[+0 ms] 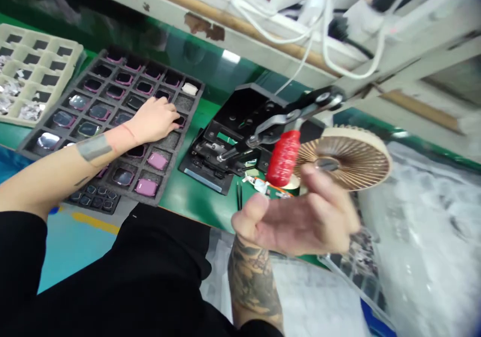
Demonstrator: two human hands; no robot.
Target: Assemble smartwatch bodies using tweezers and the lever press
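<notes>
My left hand (156,119) rests over the right side of a dark foam tray (171,149), its fingers bent down at a compartment; what they hold, if anything, is hidden. Pink-framed watch-like cases (124,78) sit in the tray's compartments, with pink pieces (146,187) near its front corner. My right hand (296,217) is raised palm up, slightly blurred, with fingers apart and nothing in it. Just above it is the red handle (284,158) of a black clamp press (240,126), which stands right of the tray.
A cream tray (77,59) with small clear pieces lies at the far left. Behind the press's handle is a round fan-like disc (349,159). Tweezers (239,196) lie on the green mat (180,192). A shelf (169,21) with white cables runs along the back; plastic bags (424,237) fill the right.
</notes>
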